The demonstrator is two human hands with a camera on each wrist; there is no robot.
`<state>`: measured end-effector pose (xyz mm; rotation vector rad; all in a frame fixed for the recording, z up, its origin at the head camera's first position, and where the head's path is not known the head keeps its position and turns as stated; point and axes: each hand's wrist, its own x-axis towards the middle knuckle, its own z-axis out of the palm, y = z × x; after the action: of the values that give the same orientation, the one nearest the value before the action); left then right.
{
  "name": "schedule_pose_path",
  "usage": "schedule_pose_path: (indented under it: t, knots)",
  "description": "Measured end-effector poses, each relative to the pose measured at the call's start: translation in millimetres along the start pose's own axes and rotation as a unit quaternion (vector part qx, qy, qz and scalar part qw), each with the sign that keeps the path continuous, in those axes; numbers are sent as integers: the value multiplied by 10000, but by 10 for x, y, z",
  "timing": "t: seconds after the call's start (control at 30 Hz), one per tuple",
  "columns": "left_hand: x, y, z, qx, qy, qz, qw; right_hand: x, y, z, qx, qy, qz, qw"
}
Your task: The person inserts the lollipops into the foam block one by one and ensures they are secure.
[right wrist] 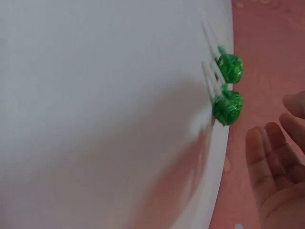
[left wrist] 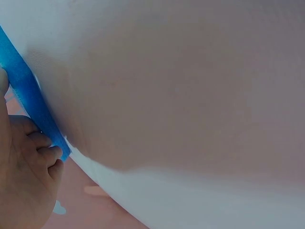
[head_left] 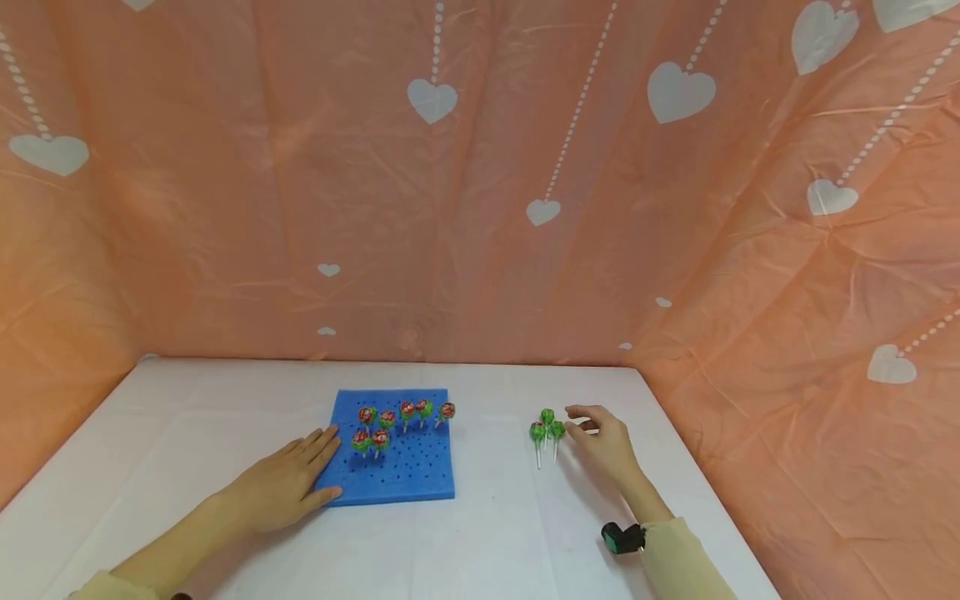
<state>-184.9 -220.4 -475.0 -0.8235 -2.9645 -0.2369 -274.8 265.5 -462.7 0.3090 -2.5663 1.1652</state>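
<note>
My left hand rests with outstretched fingers against the left edge of a blue foam board full of small holes. In the left wrist view, the fingers lie along the board's side. Several lollipops in red and green wrappers stand in the board's holes by their white sticks. To the right, three green-wrapped lollipops lie on the table in a small group. My right hand hovers just right of them, its fingers loosely bent; in the right wrist view the hand holds nothing and is apart from the green lollipops.
The board and loose lollipops are on a white-covered table. An orange curtain with white hearts closes off the back and sides. A black wrist-worn device sticks out beside the right sleeve.
</note>
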Motion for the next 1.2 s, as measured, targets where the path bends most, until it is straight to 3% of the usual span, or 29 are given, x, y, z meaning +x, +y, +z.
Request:
schedule_pose_path:
  t: [0.33, 0.53, 1.2]
  knots:
    - [16, -18, -4, -4, -25, -27, 10000, 85, 127, -16, -745, -875, 250, 9931]
    - [21, -3, -28, 19, -11, -31, 10000, 141, 164, 28, -981, -935, 190, 9906]
    - [11, 20, -33, -38, -183, -127, 9997, 222, 131, 127, -906, -975, 324, 9906]
